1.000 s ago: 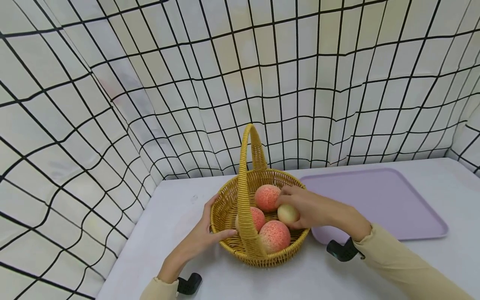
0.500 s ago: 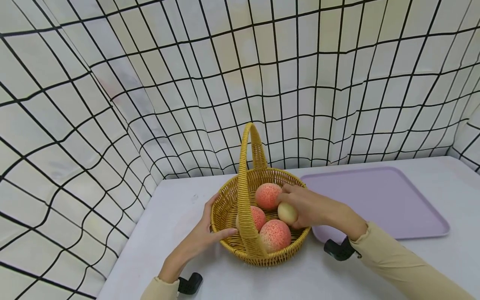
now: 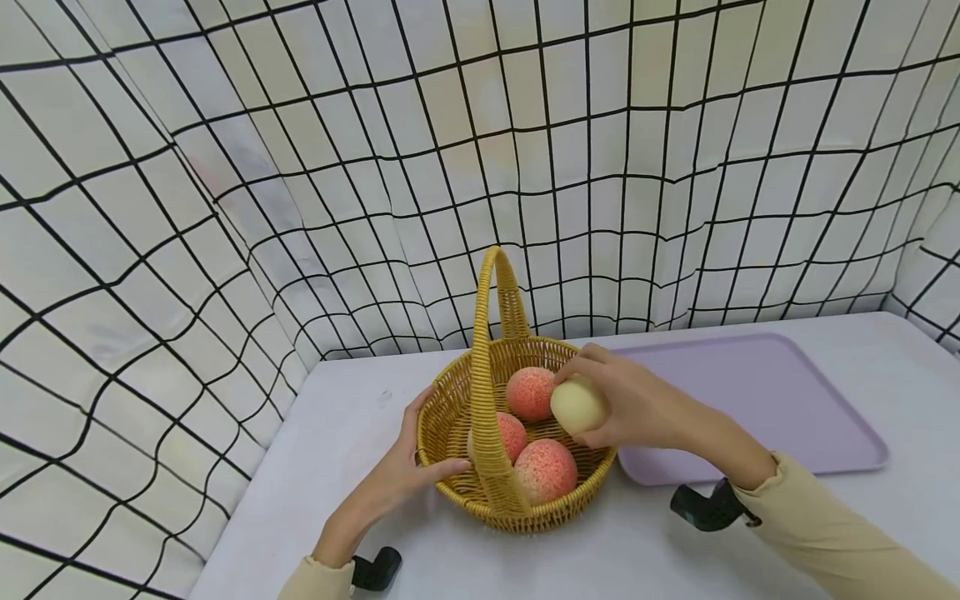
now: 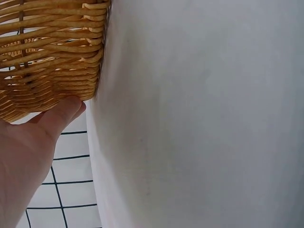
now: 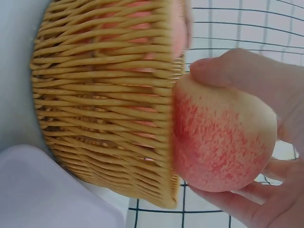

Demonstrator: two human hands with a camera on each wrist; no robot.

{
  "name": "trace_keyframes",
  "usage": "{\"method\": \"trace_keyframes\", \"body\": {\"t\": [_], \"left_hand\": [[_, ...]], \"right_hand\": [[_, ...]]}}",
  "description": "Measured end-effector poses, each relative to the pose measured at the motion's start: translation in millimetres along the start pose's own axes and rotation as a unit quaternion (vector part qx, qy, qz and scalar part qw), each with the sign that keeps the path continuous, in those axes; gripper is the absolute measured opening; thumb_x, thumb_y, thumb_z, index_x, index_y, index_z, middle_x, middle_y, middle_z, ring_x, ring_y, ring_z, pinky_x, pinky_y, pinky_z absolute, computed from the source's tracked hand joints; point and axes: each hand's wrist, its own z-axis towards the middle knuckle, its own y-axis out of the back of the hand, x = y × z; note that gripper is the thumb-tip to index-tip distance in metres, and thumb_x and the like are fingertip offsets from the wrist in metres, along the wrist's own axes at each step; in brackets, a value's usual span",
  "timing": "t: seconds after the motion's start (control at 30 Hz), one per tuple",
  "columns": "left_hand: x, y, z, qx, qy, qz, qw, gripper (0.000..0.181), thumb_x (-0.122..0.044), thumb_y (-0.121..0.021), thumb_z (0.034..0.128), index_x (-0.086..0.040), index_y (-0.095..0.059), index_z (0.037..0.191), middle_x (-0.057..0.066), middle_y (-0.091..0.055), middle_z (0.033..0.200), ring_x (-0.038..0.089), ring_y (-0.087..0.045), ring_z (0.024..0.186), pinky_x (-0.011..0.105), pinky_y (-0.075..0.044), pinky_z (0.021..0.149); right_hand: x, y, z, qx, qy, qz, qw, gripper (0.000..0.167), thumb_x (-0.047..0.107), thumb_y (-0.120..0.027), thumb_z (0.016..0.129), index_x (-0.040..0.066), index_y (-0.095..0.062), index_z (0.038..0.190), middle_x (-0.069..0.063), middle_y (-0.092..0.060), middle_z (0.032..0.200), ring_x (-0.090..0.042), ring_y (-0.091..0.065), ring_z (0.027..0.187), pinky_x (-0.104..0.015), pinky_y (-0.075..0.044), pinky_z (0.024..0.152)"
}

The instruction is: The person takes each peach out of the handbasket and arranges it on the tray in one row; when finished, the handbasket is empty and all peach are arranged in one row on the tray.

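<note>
A yellow wicker basket (image 3: 450,417) with a tall handle holds three pink peaches, one of them (image 3: 546,472) near the front rim. My left hand (image 3: 408,462) grips the basket's left rim; in the left wrist view that hand (image 4: 33,147) lies against the wicker side. My right hand (image 3: 637,404) pinches another peach (image 3: 579,404), its pale side showing, at the basket's right rim. Seen from the right wrist, this peach (image 5: 223,137) is red and cream, level with the rim, with the fingers and thumb of my right hand (image 5: 266,128) round it.
A flat lilac tray (image 3: 757,400) lies on the white table (image 3: 337,400) to the right of the basket, close beside it. White walls covered by black netting (image 3: 592,167) rise behind and to the left.
My right hand has raised the pale-sided peach from inside the basket up to the right rim. The left hand keeps its grip on the basket.
</note>
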Motion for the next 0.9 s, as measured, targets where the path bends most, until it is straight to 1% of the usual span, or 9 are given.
{"method": "trace_keyframes", "body": {"t": [0.2,0.3,0.37,0.5,0.6,0.67,0.73,0.8,0.9], "left_hand": [[-0.9,2.6,-1.4,0.014,-0.009,0.013,0.9998,0.114,-0.035,-0.083,0.0891,-0.025,0.0,0.168,0.017,-0.01,0.173,0.042,-0.02,0.157,0.065,-0.019,0.122],[-1.3,4.2,-1.8,0.024,-0.012,0.021,0.9994,0.116,-0.036,-0.083,0.0893,-0.025,0.002,0.168,0.017,-0.008,0.174,0.042,-0.018,0.157,0.065,-0.02,0.122],[-1.4,5.4,-2.2,0.033,-0.015,0.019,0.9992,0.117,-0.036,-0.083,0.0894,-0.025,0.004,0.168,0.017,-0.005,0.174,0.042,-0.017,0.157,0.065,-0.02,0.122],[-1.1,7.1,-2.6,0.051,-0.019,0.014,0.9984,0.12,-0.036,-0.082,0.0893,-0.024,0.008,0.168,0.017,0.001,0.174,0.043,-0.013,0.158,0.065,-0.02,0.122],[-0.6,7.4,-2.6,0.056,-0.023,0.015,0.9981,0.12,-0.036,-0.082,0.0894,-0.024,0.009,0.167,0.016,0.003,0.174,0.043,-0.011,0.158,0.066,-0.02,0.121],[-0.2,7.2,-2.5,0.056,-0.024,0.015,0.9981,0.12,-0.037,-0.082,0.0895,-0.024,0.009,0.167,0.016,0.003,0.174,0.043,-0.011,0.158,0.066,-0.02,0.121],[0.1,7.1,-2.6,0.054,-0.025,0.013,0.9982,0.12,-0.036,-0.082,0.0895,-0.025,0.009,0.167,0.016,0.003,0.174,0.043,-0.011,0.158,0.066,-0.02,0.122],[0.7,6.9,-2.9,0.053,-0.024,0.01,0.9983,0.12,-0.035,-0.082,0.0897,-0.025,0.009,0.167,0.015,0.003,0.174,0.043,-0.011,0.158,0.066,-0.019,0.122],[1.4,6.7,-3.2,0.051,-0.024,0.007,0.9984,0.119,-0.035,-0.082,0.0899,-0.025,0.008,0.167,0.014,0.004,0.175,0.042,-0.011,0.158,0.065,-0.019,0.122]], "right_hand": [[2.3,20.0,-13.0,-0.054,0.005,0.052,0.9972,0.058,0.013,-0.094,0.072,0.021,-0.069,0.123,-0.002,-0.059,0.121,-0.023,-0.064,0.102,-0.039,-0.06,0.079],[0.3,30.8,-19.5,-0.1,0.014,0.056,0.9933,0.06,0.01,-0.095,0.072,0.02,-0.068,0.124,0.0,-0.062,0.122,-0.021,-0.062,0.105,-0.041,-0.058,0.08],[-2.7,37.3,-23.5,-0.135,0.018,0.054,0.9891,0.063,0.009,-0.097,0.071,0.019,-0.068,0.125,0.002,-0.064,0.123,-0.017,-0.061,0.106,-0.04,-0.057,0.082],[-10.8,46.6,-29.0,-0.207,0.021,0.061,0.9761,0.067,0.003,-0.097,0.07,0.012,-0.066,0.128,0.003,-0.065,0.126,-0.011,-0.059,0.106,-0.026,-0.056,0.084],[-16.6,49.6,-31.3,-0.243,0.012,0.083,0.9665,0.068,-0.002,-0.095,0.07,0.008,-0.065,0.13,0.002,-0.064,0.128,-0.011,-0.059,0.103,-0.016,-0.054,0.082],[-20.9,49.8,-32.6,-0.251,0.001,0.1,0.9628,0.068,-0.003,-0.094,0.07,0.005,-0.063,0.131,0.002,-0.063,0.128,-0.013,-0.059,0.102,-0.014,-0.053,0.082],[-26.3,48.2,-34.4,-0.25,-0.018,0.118,0.9609,0.066,-0.003,-0.093,0.073,0.005,-0.062,0.131,0.0,-0.063,0.129,-0.014,-0.06,0.103,-0.014,-0.053,0.083],[-33.5,45.1,-35.9,-0.242,-0.04,0.129,0.9608,0.062,0.001,-0.092,0.076,0.005,-0.062,0.13,-0.001,-0.062,0.129,-0.014,-0.06,0.105,-0.015,-0.052,0.084],[-48.3,37.1,-38.0,-0.219,-0.085,0.141,0.9617,0.058,0.01,-0.092,0.08,0.009,-0.062,0.13,-0.004,-0.062,0.133,-0.016,-0.059,0.107,-0.018,-0.051,0.086]]}}
